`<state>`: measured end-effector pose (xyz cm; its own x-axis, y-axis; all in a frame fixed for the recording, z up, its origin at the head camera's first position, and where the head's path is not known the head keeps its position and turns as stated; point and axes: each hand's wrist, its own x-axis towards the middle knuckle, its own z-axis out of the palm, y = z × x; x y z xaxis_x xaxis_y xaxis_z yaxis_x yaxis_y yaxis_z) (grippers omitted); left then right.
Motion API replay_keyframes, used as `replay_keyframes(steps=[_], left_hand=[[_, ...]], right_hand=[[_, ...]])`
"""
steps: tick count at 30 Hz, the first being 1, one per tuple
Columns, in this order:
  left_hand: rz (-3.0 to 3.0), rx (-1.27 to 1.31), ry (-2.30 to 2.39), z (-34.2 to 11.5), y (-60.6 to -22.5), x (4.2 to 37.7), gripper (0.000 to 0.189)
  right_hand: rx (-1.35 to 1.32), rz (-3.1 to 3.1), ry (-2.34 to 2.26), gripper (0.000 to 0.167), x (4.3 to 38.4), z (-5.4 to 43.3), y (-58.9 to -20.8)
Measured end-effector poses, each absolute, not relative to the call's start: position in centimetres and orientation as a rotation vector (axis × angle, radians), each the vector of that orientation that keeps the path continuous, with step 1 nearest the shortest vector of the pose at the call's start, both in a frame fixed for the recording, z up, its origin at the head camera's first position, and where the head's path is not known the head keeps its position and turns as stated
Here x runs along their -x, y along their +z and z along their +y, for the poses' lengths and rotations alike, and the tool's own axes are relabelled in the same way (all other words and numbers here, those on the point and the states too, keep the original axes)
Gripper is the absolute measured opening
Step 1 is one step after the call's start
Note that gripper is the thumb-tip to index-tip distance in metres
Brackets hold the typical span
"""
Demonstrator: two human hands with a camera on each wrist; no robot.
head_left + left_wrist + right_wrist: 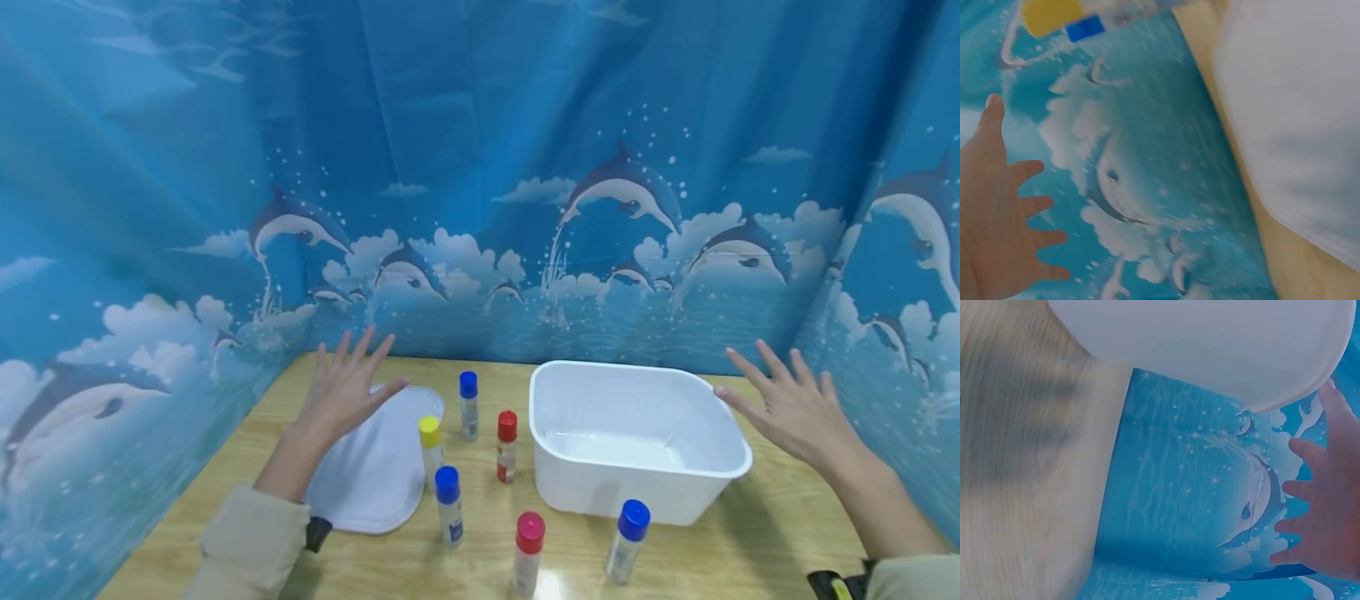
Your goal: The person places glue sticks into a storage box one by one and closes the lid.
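Note:
My left hand (341, 392) is raised over the white lid (375, 475), its fingers straight and spread, holding nothing. Near the right end of a white plastic tub (637, 492), my right hand (798, 408) hovers with spread fingers, also holding nothing. Between lid and tub several glue sticks with clear bodies stand upright: one with a yellow cap (430, 433), a blue-capped one (468, 404) at the back, another blue-capped one (448, 500) and a red-capped one (507, 446). Closer to me are a glue stick with a pinkish-red cap (529, 537) and a blue-capped glue stick (630, 533).
Everything stands on a wood-grain table (390, 567). A blue curtain (480, 167) printed with dolphins and clouds encloses its back and both sides. The tub's high walls rise above the table at the right, close to the back edge.

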<state>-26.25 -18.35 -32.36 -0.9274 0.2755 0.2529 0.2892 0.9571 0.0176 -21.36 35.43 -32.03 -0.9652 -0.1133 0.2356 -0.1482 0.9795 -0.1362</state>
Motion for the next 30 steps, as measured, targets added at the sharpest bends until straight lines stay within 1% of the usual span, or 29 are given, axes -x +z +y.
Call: replay_keyframes(steps=[6, 13, 18, 22, 30], left_hand=[[-2.743, 0.557, -0.063, -15.8, -30.9, 24.0, 0.077], [-2.583, 0.767, -0.114, -11.0, -29.8, 20.2, 0.075], [-2.481, 0.943, -0.158, -7.4, -29.9, 17.6, 0.077], [-2.49, 1.099, -0.185, -4.6, -30.4, 16.0, 0.074], [-2.609, 1.34, -0.437, -0.4, -31.8, 14.7, 0.066]], right_hand=[[-0.212, -2.897, 0.219, 0.075, 20.9, 34.4, -31.9], [-0.264, -2.878, 0.225, 0.074, 20.1, 33.0, -32.1], [-0.304, -2.876, 0.278, 0.073, 19.7, 32.4, -32.6], [-0.321, -2.89, 0.347, 0.071, 19.6, 32.3, -33.0], [-0.307, -2.927, 0.741, 0.064, 19.1, 32.5, -34.2]])
